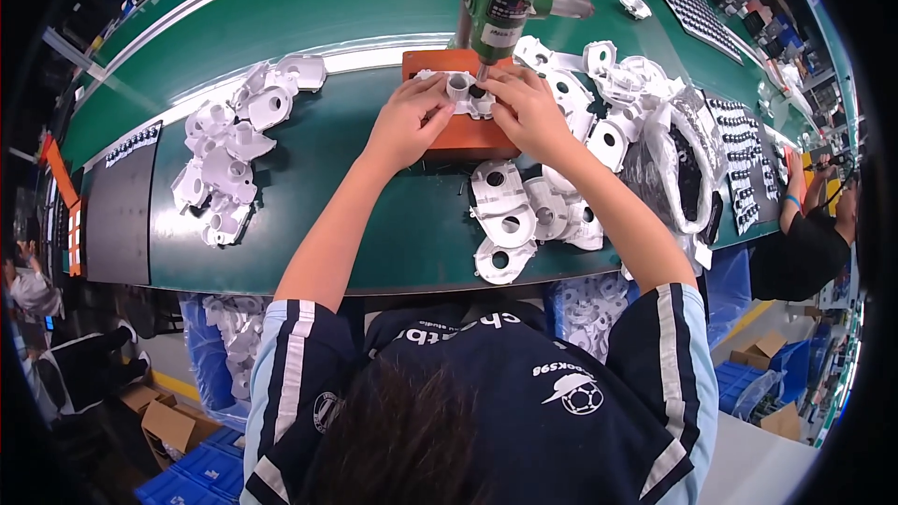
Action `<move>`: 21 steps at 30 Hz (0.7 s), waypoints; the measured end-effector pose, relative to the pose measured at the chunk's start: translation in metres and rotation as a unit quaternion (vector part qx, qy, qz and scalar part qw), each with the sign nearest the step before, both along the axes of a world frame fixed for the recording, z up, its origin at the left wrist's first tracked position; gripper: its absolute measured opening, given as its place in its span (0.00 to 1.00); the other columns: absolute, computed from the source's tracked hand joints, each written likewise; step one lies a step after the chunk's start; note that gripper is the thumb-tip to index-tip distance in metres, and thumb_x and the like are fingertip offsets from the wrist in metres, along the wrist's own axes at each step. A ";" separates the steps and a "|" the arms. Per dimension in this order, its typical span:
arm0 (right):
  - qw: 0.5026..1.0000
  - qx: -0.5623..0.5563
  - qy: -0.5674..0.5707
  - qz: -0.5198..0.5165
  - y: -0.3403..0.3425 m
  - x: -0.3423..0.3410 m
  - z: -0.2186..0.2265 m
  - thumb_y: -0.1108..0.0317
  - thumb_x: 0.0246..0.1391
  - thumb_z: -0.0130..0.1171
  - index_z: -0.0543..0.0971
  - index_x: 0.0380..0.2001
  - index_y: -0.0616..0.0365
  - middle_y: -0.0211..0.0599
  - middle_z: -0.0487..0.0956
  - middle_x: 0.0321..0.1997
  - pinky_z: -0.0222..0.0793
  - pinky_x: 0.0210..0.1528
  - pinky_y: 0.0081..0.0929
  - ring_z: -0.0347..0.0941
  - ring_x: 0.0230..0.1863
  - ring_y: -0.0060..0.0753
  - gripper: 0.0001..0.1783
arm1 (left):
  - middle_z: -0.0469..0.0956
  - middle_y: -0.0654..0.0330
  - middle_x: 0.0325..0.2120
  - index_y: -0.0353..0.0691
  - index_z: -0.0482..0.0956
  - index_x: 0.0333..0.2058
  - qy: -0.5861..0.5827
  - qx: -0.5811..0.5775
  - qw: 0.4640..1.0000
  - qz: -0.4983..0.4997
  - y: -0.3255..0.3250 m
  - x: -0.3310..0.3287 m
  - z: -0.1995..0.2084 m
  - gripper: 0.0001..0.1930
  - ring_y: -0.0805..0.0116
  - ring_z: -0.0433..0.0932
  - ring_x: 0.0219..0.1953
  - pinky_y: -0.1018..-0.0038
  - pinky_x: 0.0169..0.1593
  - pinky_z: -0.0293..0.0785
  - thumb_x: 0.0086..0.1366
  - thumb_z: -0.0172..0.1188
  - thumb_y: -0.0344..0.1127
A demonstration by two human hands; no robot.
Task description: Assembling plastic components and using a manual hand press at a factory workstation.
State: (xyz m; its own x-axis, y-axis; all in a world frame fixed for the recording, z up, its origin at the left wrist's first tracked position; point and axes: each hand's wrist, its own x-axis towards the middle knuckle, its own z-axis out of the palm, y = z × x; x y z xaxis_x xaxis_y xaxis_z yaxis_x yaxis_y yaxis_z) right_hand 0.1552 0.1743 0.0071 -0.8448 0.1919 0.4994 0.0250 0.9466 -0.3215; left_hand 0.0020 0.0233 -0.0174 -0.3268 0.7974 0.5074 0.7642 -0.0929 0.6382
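Observation:
A white plastic housing [458,87] with a round collar lies on an orange block [472,138] beneath a green bench press [500,0]. My left hand [412,117] grips the housing's left side, thumb and fingers bent against it. On its right side, my right hand [526,110] has its fingers closed at the edge, close beside the press's metal spindle [483,73]. The tip of the spindle reaches down to the housing; my right fingers partly hide the contact there.
Loose white housings lie in a group [224,164] on the left of the green table [309,187] and in piles [505,215] on the right. A clear plastic bag [692,168] and black trays with small parts [739,154] stand farther right. Another person [804,243] works there.

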 end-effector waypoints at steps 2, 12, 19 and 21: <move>1.000 0.007 -0.030 -0.006 -0.004 0.002 0.002 0.71 0.48 0.53 0.77 0.44 0.56 0.44 0.71 0.54 0.56 0.57 0.39 0.64 0.54 0.48 0.17 | 0.73 0.53 0.48 0.37 0.77 0.33 0.010 0.004 1.000 -0.001 0.000 -0.001 -0.002 0.09 0.51 0.68 0.53 0.62 0.57 0.61 0.59 0.54 0.36; 0.966 -0.215 0.141 0.010 0.143 -0.012 0.079 0.68 0.49 0.51 0.77 0.39 0.64 0.36 0.78 0.30 0.65 0.34 0.20 0.71 0.30 0.27 0.15 | 0.72 0.53 0.49 0.39 0.76 0.34 0.009 0.000 1.000 0.004 -0.001 0.000 0.001 0.09 0.51 0.66 0.55 0.62 0.58 0.59 0.60 0.54 0.37; 0.769 -0.595 0.227 0.048 0.170 -0.122 0.203 0.45 0.49 0.57 0.78 0.33 0.52 0.29 0.78 0.28 0.67 0.29 0.22 0.72 0.26 0.26 0.21 | 0.72 0.52 0.49 0.38 0.76 0.34 0.003 -0.011 1.000 0.010 -0.002 0.005 0.004 0.11 0.50 0.66 0.54 0.63 0.58 0.61 0.59 0.54 0.38; 0.599 -0.795 -0.010 0.096 0.205 -0.128 0.214 0.42 0.45 0.57 0.78 0.28 0.53 0.29 0.76 0.21 0.66 0.25 0.22 0.70 0.22 0.25 0.23 | 0.72 0.52 0.50 0.38 0.77 0.34 0.000 -0.015 1.000 -0.001 0.003 0.000 -0.001 0.11 0.49 0.66 0.54 0.63 0.58 0.61 0.60 0.53 0.39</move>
